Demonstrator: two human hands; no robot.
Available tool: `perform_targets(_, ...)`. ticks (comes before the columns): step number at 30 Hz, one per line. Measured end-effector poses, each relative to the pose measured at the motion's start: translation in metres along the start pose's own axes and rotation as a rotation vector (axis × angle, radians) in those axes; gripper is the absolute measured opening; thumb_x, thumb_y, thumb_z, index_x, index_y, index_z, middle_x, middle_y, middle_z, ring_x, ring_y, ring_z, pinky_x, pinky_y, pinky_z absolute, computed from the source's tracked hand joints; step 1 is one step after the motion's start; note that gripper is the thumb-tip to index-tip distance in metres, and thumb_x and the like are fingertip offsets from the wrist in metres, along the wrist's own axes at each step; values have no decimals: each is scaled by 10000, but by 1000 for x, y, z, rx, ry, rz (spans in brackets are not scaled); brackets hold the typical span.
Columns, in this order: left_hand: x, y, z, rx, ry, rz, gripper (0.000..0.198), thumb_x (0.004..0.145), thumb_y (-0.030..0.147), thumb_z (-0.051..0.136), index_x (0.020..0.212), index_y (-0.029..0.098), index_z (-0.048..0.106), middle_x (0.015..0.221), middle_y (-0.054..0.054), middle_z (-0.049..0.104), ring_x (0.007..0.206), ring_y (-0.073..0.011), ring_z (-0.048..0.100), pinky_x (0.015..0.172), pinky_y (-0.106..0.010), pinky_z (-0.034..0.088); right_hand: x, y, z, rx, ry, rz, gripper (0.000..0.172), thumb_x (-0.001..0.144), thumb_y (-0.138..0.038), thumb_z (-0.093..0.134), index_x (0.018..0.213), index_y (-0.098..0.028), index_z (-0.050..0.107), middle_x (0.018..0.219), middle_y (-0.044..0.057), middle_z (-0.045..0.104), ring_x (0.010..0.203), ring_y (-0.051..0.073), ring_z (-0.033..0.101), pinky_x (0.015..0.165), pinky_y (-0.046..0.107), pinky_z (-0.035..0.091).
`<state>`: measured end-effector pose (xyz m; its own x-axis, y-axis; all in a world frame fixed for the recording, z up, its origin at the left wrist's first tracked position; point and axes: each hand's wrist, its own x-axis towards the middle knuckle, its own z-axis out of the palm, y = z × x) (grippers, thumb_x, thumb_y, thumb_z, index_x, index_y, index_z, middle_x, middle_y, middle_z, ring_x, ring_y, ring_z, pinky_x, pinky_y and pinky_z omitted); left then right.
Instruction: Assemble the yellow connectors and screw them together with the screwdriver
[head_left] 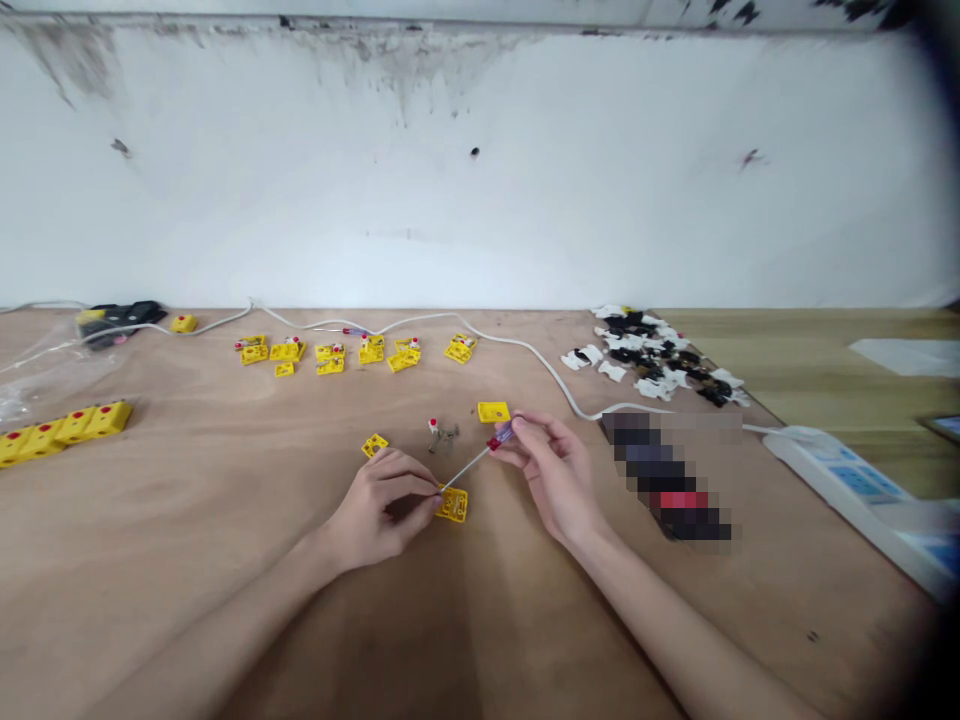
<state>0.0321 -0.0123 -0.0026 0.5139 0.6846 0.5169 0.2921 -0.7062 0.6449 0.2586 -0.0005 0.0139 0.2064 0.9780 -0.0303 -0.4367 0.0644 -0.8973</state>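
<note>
In my right hand (559, 465) is a screwdriver with a clear purple and red handle (504, 433), its thin shaft slanting down to the left. My left hand (386, 505) is closed in a pinch at the shaft's tip, beside an opened yellow plastic housing (454, 503). Whether those fingers grip the tip, a small part or the housing's edge is hidden. Above them lie small metal parts (448, 436) and a white piece with a red button (433, 426). A yellow cover (493, 411) rests near my right fingertips, and another yellow piece (375, 445) is just beyond my left hand.
Several opened yellow housings (371, 348) form a row farther back, near a second screwdriver (356, 331). Joined yellow units (67, 432) lie at left. Black and white pieces (649, 350) are piled at right, by a white cable (551, 370) and power strip (847, 490).
</note>
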Motion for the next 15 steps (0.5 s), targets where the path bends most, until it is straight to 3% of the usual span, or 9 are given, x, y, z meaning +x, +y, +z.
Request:
perform_targets(8, -1, 0, 0, 44, 12, -16, 78, 880, 154, 645, 898, 207, 699, 880, -41, 732, 805, -170, 652, 786, -353, 477, -5, 5, -2, -76, -66, -65, 242, 782, -332, 820, 946, -208, 693, 856, 25, 776, 801, 176, 751, 677, 282, 655)
perform_targets(15, -2, -1, -1, 86, 29, -81, 74, 890, 184, 637, 878, 211, 705, 891, -42, 725, 804, -169, 664, 801, -352, 485, -19, -6, 8, -152, -167, -158, 282, 784, -300, 817, 992, -255, 632, 945, 32, 782, 791, 218, 765, 711, 376, 666)
